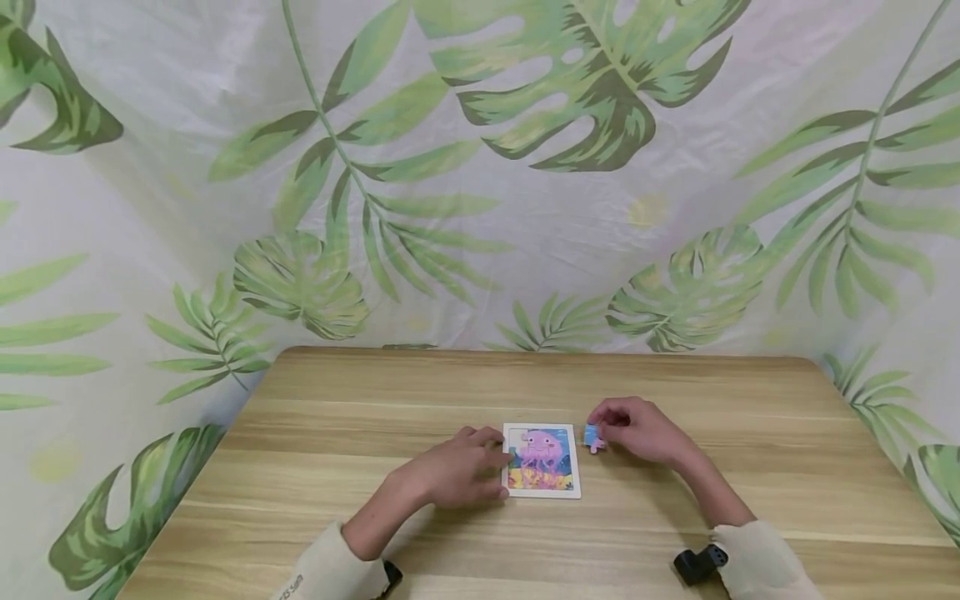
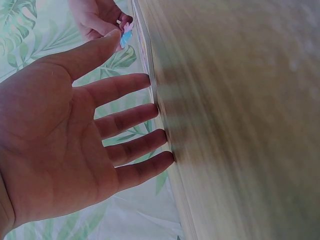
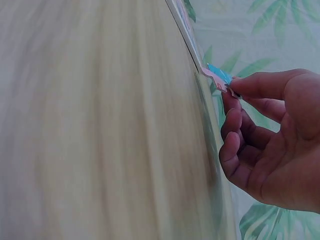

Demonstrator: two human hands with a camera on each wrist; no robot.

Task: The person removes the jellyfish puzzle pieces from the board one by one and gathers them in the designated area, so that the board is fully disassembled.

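Between thumb and fingers of the right hand (image 1: pixel 641 433), a flat blue-and-pink puzzle piece (image 1: pixel 591 437) is pinched, just right of the white-framed square jellyfish puzzle (image 1: pixel 544 494). Frame's left edge is touched by the left hand (image 1: pixel 459 471), fingers spread. Puzzle laid flat on brown wood-grain surface (image 1: pixel 315 454), backed by white cloth printed with green leaves (image 1: pixel 540 233).

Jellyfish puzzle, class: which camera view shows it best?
The head view, because it shows the jellyfish puzzle from above, white frame and all, though the left hand covers part of one edge. Both wrist views show only a thin, nearly edge-on sliver; the right wrist's is cut off at the top.
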